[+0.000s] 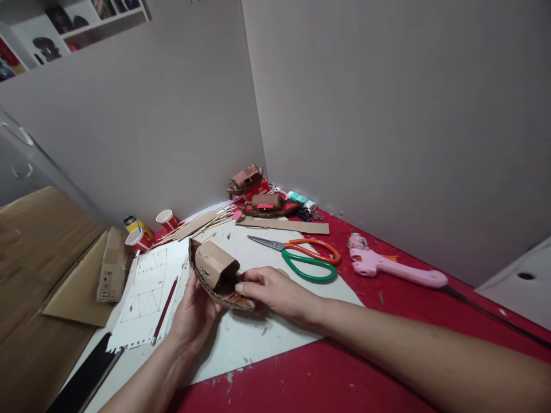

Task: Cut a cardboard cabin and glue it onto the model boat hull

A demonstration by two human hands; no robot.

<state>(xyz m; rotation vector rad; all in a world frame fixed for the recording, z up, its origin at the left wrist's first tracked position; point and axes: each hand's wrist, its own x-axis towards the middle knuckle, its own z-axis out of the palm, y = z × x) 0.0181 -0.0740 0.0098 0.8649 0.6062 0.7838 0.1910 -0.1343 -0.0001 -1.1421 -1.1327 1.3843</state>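
Note:
A small cardboard model boat [217,267] with a curved cabin roof is held above the white sheet. My left hand [193,312] supports its hull from below and the left side, the fingers partly hidden behind it. At the boat's near right end, my right hand [269,292] grips the edge with the thumb on top. The cabin's dark open end faces my right hand. Just beyond that hand lie scissors [297,255] with one orange and one green handle, their blades pointing left.
A pink glue gun [394,268] with a black cord rests on the red table [267,378]. Two more model boats [267,203] stand near the corner, beside cardboard strips [284,225] and thin sticks. Left are paper cups [140,240], a drawing [144,292], a pencil [165,310] and cardboard boxes [43,287].

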